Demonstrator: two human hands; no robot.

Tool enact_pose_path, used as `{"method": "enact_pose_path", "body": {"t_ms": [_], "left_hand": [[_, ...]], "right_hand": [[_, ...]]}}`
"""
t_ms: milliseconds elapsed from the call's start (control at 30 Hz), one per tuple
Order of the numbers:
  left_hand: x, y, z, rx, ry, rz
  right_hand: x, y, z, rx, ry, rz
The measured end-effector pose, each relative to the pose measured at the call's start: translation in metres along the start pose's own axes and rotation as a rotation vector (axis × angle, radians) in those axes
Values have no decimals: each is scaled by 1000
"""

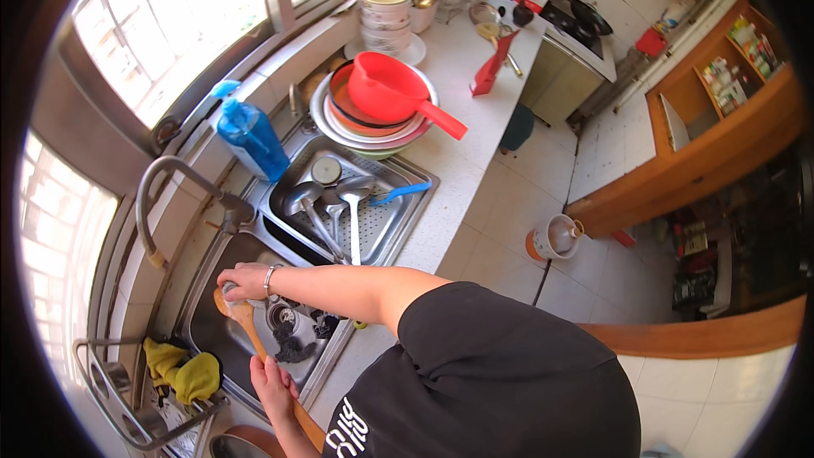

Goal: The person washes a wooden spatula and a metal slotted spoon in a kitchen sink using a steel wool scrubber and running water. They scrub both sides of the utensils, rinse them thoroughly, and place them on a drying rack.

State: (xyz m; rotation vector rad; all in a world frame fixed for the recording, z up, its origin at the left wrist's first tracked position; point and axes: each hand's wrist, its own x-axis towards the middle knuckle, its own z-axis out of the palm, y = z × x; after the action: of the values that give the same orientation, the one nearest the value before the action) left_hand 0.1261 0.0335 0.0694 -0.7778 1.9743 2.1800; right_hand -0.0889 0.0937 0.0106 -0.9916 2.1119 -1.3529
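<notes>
My left hand (pixel 275 381) grips the long handle of a wooden spatula (pixel 250 326), slanting over the sink basin (pixel 216 331). At the spatula's broad head, my right hand (pixel 247 281) holds a small greyish scrubber (pixel 230 287) against the wood. My fingers partly cover the scrubber, so its exact kind is unclear. Below the right forearm, a drain strainer (pixel 283 317) shows in the basin. Beside it lies a dark, ragged clump (pixel 292 345), with more dark material under the arm. A curved faucet (pixel 175 162) stands behind the basin.
A perforated steel tray (pixel 381 229) holds ladles (pixel 305 197) and a blue-handled brush (pixel 402 192). Beyond are a blue pump bottle (pixel 251 137), stacked basins with a red dipper (pixel 391 89) and bowls (pixel 386 19). Yellow gloves or cloths (pixel 191 375) hang on a metal rack (pixel 146 436) at lower left.
</notes>
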Motion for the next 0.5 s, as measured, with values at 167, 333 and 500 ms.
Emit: {"method": "enact_pose_path", "body": {"t_ms": [167, 333, 500], "left_hand": [[12, -4, 12, 60, -73, 53], [22, 1, 33, 146, -113, 104], [47, 4, 22, 34, -188, 48]], "right_hand": [[-4, 0, -19, -117, 303, 239], [9, 31, -42, -476, 277, 343], [-19, -6, -24, -233, 625, 233]]}}
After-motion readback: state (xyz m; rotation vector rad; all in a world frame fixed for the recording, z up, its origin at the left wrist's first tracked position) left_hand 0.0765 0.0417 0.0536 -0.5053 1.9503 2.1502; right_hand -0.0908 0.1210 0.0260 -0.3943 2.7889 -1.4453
